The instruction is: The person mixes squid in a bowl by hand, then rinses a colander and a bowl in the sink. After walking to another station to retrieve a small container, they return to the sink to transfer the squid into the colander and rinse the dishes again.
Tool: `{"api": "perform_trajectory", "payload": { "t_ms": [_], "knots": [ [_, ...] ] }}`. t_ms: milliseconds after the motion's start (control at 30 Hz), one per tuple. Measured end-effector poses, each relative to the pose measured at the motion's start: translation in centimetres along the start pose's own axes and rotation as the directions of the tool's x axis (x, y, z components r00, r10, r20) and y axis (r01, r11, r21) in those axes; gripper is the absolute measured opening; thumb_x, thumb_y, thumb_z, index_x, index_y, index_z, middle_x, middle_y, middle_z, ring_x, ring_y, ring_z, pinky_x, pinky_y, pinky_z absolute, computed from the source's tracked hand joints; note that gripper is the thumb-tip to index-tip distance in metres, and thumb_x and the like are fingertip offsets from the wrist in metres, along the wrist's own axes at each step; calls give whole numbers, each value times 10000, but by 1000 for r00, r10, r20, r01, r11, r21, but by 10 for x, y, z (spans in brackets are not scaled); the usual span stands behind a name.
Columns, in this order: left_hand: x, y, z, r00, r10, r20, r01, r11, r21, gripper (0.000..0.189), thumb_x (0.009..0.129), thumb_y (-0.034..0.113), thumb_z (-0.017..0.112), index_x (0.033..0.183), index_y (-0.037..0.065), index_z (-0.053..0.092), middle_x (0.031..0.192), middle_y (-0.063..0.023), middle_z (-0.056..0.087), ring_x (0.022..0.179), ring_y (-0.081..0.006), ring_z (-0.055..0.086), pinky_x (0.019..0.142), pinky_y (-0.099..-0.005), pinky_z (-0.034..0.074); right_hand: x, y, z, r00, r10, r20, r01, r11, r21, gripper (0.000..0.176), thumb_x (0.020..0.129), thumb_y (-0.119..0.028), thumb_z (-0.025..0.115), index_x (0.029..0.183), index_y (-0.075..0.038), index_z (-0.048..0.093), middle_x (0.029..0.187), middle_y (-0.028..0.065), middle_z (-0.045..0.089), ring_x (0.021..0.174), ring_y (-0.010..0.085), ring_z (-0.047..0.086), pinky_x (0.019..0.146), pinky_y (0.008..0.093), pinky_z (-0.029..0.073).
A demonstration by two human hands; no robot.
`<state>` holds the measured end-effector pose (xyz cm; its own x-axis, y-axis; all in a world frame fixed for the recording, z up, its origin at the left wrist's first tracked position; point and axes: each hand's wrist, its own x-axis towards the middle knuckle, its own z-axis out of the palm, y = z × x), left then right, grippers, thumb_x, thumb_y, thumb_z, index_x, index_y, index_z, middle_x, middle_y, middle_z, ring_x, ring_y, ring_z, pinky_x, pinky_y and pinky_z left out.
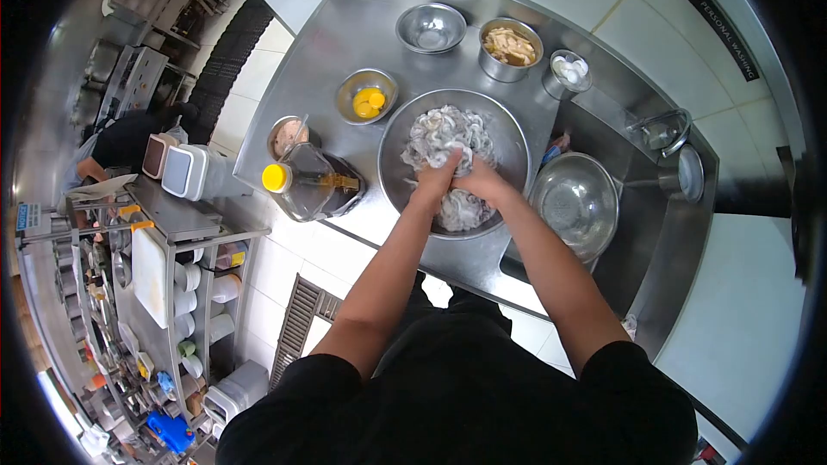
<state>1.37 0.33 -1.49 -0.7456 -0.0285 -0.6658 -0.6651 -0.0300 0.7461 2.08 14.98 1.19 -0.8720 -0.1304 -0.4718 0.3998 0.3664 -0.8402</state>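
A large steel mixing bowl on the steel counter holds a heap of glossy, grey-white raw pieces that look like peeled shrimp. My left hand and my right hand are both down in the bowl, side by side. Their fingers curl into the shrimp, with some pieces squeezed up between the two hands. Fingertips are partly buried. Left of the bowl stand a small steel bowl with egg yolks and a large dark bottle with a yellow cap.
Behind are an empty steel bowl, a steel pot with pale strips in liquid and a small container of white stuff. A wet steel bowl rests in the sink at right. Pinkish paste fills a tub. Another person works at far left.
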Motion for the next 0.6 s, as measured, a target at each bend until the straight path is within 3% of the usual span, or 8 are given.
{"api": "perform_trajectory", "payload": {
  "t_ms": [67,167,267,367,433,500,567,600],
  "knots": [
    [-21,27,4,992,-86,90,89,996,-24,974,824,554,755,1463,-88,394,1380,-217,555,1240,-300,558,1036,-377,434,-8,-28,4,974,205,93,-219,957,190,534,802,-157,746,1279,39,606,1202,179,665,1077,260,640,886,375,500],
    [-12,23,1,989,-121,82,123,992,-11,986,846,672,663,1402,-119,468,1361,-212,577,1220,-286,572,1021,-376,438,26,13,19,986,139,94,-163,922,351,478,818,-145,718,1253,30,630,1168,157,683,1033,258,656,848,383,513],
    [-8,24,3,992,-101,-73,102,995,11,928,917,659,547,1364,-152,486,1324,-287,582,1211,-344,581,1025,-404,436,-8,-59,0,997,77,15,-78,977,197,423,804,-176,723,1174,24,677,1103,197,717,1014,306,693,835,403,524],
    [-15,37,-3,990,-39,-134,65,978,196,819,944,562,533,1326,-162,500,1282,-337,584,1201,-398,585,1032,-428,433,35,-32,4,990,-98,-101,83,986,-144,374,783,-221,737,1085,0,716,1002,242,725,986,370,705,849,429,532],
    [-19,45,-12,990,23,-142,26,942,335,736,953,488,531,1296,-163,513,1246,-367,588,1191,-434,587,1037,-444,430,27,-47,-6,970,-199,-141,109,873,-476,337,784,-239,731,1051,-33,726,961,259,711,970,424,684,867,462,530],
    [-2,28,-26,977,192,-91,-142,909,392,755,940,478,567,1409,-99,430,1453,-373,383,1334,-457,443,1100,-469,373,25,-54,-24,948,-316,-22,230,735,-637,316,814,-194,705,1101,-62,719,1016,257,709,983,450,662,879,473,517],
    [4,14,-30,894,433,-117,-314,790,526,776,933,470,589,1456,-67,391,1543,-364,253,1404,-465,352,1133,-476,337,28,-41,-30,895,-420,-151,241,739,-629,384,791,-204,714,1130,-24,695,1086,261,695,1058,416,657,922,461,511],
    [3,14,-20,897,411,-162,-314,851,420,839,909,531,626,1462,-57,399,1596,-344,140,1451,-455,273,1155,-471,307,32,-30,-27,860,-464,-214,246,743,-623,420,780,-210,718,1145,-5,683,1121,262,687,1096,399,654,944,455,508]
  ]
}}
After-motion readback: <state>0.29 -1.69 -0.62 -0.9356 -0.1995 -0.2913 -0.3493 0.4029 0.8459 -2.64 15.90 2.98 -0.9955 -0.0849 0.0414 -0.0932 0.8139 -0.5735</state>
